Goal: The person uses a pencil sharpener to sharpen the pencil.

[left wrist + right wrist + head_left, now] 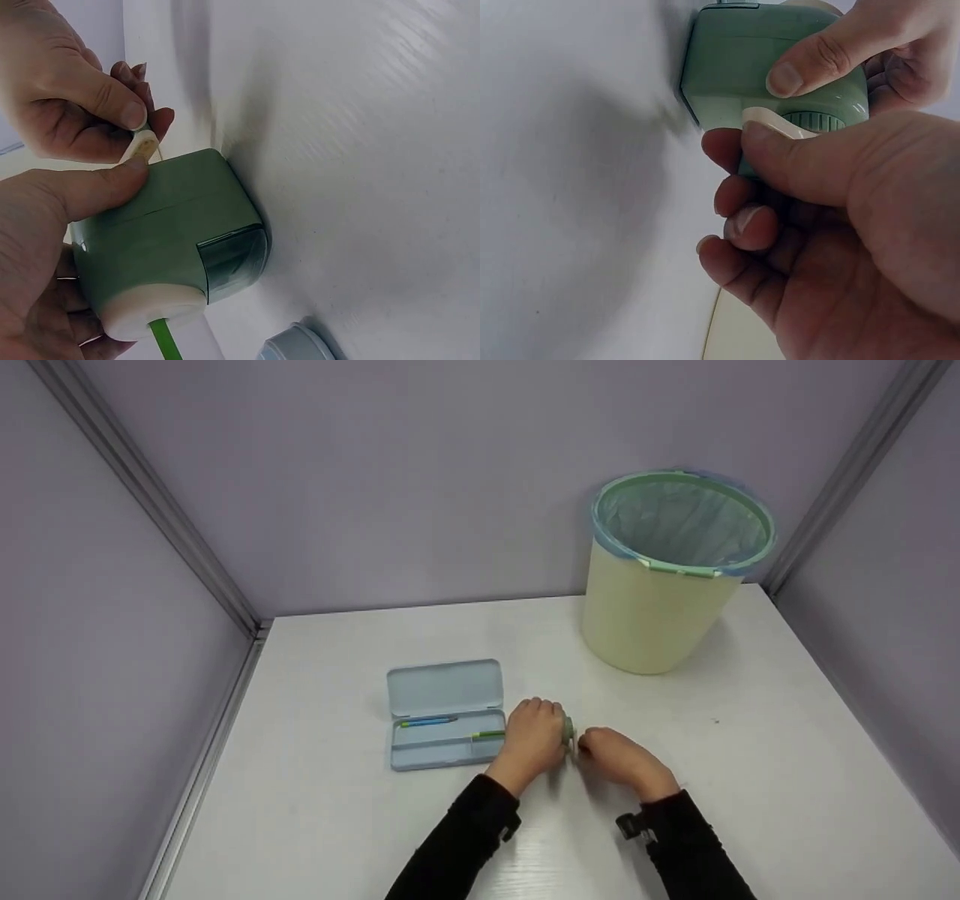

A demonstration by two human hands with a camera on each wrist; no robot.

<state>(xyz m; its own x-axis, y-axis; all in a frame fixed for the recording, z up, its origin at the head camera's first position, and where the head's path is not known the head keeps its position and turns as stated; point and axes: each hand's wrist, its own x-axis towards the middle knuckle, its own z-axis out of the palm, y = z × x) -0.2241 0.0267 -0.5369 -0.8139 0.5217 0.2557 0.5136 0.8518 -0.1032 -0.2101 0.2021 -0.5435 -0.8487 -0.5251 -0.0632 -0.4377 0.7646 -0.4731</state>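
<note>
A green crank pencil sharpener (172, 217) stands on the table, its cream front collar facing the pencil case. My left hand (535, 733) grips its body from above, thumb on one side and fingers on the other. A green pencil (166, 341) sticks out of the collar; its far end shows over the case in the head view. At the opposite end my right hand (802, 195) pinches the crank handle by its cream arm (776, 121), between thumb and index finger. Dark clear plastic, like a shavings drawer (236, 259), covers the sharpener's lower front.
Left of the sharpener lies an open light-blue pencil case (446, 686) with blue pencils (429, 721) inside. A cream waste bin (652, 615) with a bluish liner stands at the back right. Walls enclose the white table (322, 825) at the back and sides.
</note>
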